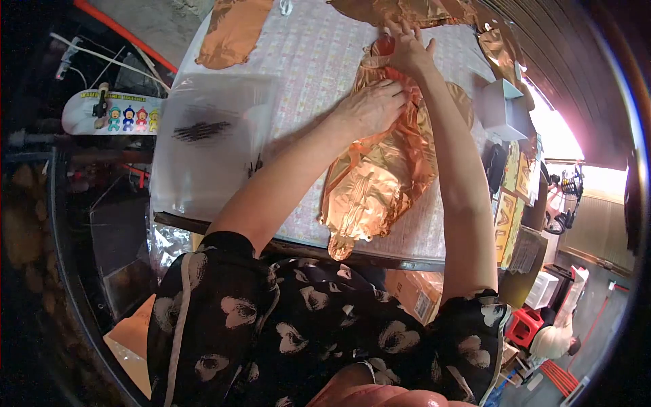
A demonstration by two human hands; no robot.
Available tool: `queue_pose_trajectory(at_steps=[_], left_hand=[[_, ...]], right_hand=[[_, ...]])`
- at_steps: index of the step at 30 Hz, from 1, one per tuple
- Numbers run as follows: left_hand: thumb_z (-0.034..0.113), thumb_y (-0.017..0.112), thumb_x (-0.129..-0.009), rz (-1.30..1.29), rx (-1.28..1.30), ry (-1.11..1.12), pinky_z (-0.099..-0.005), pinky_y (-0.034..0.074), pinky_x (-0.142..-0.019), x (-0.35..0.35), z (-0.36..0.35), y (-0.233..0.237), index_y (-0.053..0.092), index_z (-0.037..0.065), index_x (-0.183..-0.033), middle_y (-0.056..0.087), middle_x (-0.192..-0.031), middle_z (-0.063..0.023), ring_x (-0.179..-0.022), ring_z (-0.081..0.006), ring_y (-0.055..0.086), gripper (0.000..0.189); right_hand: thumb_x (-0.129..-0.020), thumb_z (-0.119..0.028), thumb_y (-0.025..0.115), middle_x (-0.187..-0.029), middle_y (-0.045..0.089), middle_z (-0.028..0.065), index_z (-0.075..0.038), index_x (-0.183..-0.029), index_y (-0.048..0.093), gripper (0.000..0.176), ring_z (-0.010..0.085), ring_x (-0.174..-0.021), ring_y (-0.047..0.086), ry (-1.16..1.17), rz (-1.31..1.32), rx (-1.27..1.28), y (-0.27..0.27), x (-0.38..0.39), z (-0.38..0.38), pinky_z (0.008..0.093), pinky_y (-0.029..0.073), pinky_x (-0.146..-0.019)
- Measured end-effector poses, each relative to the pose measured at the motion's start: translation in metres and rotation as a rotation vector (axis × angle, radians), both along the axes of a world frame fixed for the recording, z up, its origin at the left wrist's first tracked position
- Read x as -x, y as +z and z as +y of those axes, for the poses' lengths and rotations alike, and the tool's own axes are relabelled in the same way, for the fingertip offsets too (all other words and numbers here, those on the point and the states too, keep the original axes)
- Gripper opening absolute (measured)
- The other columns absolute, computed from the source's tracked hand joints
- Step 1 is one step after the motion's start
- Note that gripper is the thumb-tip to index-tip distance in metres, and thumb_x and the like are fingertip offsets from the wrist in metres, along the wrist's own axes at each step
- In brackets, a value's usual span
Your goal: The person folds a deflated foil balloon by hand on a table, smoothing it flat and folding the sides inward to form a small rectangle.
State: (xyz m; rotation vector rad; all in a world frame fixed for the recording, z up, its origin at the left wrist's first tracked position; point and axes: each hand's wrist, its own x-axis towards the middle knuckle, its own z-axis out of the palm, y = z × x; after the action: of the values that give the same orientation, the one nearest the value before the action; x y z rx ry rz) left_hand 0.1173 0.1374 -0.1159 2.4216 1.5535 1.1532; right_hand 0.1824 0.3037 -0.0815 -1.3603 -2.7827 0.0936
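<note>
A crinkled copper-coloured foil balloon (376, 183) lies lengthwise on the table, its narrow tab pointing toward my body. My left hand (376, 107) is closed on the foil at its upper middle, with the fingers curled into the folds. Farther away, my right hand (409, 51) rests at the balloon's far end, fingers apart and pointing away from me. What lies beneath its palm is hidden. Beyond the fingers, more copper foil (444, 12) runs along the far edge of the table.
Left on the patterned tabletop (305, 61) are a flat copper foil piece (232, 34) and clear plastic bags (217, 146). A white box (503, 108) stands at the right edge. A skateboard (85, 112) sits off to the left. A person (553, 339) is in the right background.
</note>
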Motion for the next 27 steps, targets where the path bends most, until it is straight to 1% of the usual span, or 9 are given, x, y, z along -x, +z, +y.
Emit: queue_pose_trajectory(at_steps=[2,3,5,6,8,11,15,22,27], left_hand=[[0.016,0.061,-0.092,0.062,-0.004,0.008,-0.0416,0.046,-0.106,0.002,-0.005,0.007,0.067,0.002,-0.112,0.064,-0.113,-0.0131,-0.112,-0.0287,0.060,0.025],[0.017,0.063,-0.093,0.128,-0.011,0.023,-0.0448,0.045,-0.107,0.005,-0.008,0.013,0.066,0.002,-0.114,0.065,-0.114,-0.0142,-0.111,-0.0305,0.061,0.026],[0.018,0.062,-0.095,0.132,-0.042,0.022,-0.0473,0.042,-0.109,0.005,-0.009,0.018,0.066,0.003,-0.113,0.065,-0.115,-0.0133,-0.113,-0.0304,0.061,0.024],[0.018,0.061,-0.096,0.139,-0.066,0.028,-0.0497,0.040,-0.111,0.004,-0.011,0.019,0.066,0.004,-0.112,0.064,-0.116,-0.0124,-0.115,-0.0303,0.061,0.022],[0.020,0.060,-0.098,0.114,0.073,0.004,-0.0534,0.036,-0.115,0.001,-0.010,0.015,0.064,0.005,-0.117,0.063,-0.122,-0.0114,-0.119,-0.0294,0.060,0.025],[0.024,0.057,-0.099,0.103,0.077,0.066,-0.0547,0.031,-0.115,0.002,-0.002,0.002,0.065,0.008,-0.119,0.063,-0.126,-0.0079,-0.124,-0.0246,0.058,0.027],[0.027,0.054,-0.102,-0.004,0.099,0.018,-0.0585,0.030,-0.115,0.005,-0.002,0.001,0.063,0.011,-0.125,0.060,-0.136,-0.0055,-0.129,-0.0255,0.057,0.030],[0.026,0.052,-0.103,0.071,0.120,0.057,-0.0500,0.033,-0.112,0.006,0.000,0.003,0.062,0.009,-0.128,0.061,-0.137,-0.0043,-0.129,-0.0241,0.056,0.032],[0.028,0.050,-0.105,0.094,0.098,0.063,-0.0490,0.033,-0.112,0.004,0.003,-0.001,0.063,0.009,-0.128,0.061,-0.138,-0.0041,-0.129,-0.0231,0.056,0.032]], right_hand=[[-0.077,-0.051,0.084,-0.161,0.040,0.0167,-0.021,-0.158,0.040,0.097,0.0377,-0.149,0.037,0.031,0.151,-0.259,-0.003,-0.007,-0.004,0.0648,0.027,-0.118],[-0.077,-0.051,0.084,-0.161,0.040,0.0167,-0.021,-0.158,0.040,0.097,0.0377,-0.149,0.037,0.021,0.145,-0.262,0.006,-0.015,-0.007,0.0648,0.027,-0.118],[-0.087,-0.042,0.077,-0.136,0.064,0.0233,-0.007,-0.146,0.054,0.072,0.0376,-0.128,0.061,-0.016,0.709,0.228,0.028,-0.039,-0.013,0.0477,0.049,-0.106],[-0.087,-0.042,0.077,-0.136,0.064,0.0233,-0.007,-0.146,0.054,0.072,0.0376,-0.128,0.061,-0.029,0.699,0.225,0.030,-0.056,-0.016,0.0477,0.049,-0.106],[-0.093,-0.038,0.075,-0.118,0.073,0.0209,0.000,-0.133,0.065,0.056,0.0383,-0.110,0.070,0.057,0.670,-0.122,0.032,-0.092,-0.029,0.0364,0.055,-0.092],[-0.097,-0.020,0.069,-0.113,0.073,0.0210,-0.001,-0.126,0.069,0.034,0.0325,-0.111,0.071,0.109,0.528,0.050,0.044,-0.126,-0.112,0.0383,0.057,-0.088],[-0.090,-0.016,0.074,-0.119,0.072,0.0172,-0.003,-0.113,0.076,0.026,0.0334,-0.113,0.068,0.487,0.395,-0.124,0.046,-0.123,-0.209,0.0500,0.044,-0.114],[-0.094,-0.027,0.069,-0.135,0.065,0.0158,-0.011,-0.125,0.072,0.035,0.0337,-0.130,0.058,0.639,0.454,0.026,0.028,-0.117,-0.254,0.0526,0.037,-0.119],[-0.100,-0.037,0.060,-0.154,0.051,0.0062,-0.016,-0.146,0.057,0.051,0.0286,-0.147,0.042,0.745,0.268,0.085,0.020,-0.120,-0.281,0.0512,0.026,-0.124]])
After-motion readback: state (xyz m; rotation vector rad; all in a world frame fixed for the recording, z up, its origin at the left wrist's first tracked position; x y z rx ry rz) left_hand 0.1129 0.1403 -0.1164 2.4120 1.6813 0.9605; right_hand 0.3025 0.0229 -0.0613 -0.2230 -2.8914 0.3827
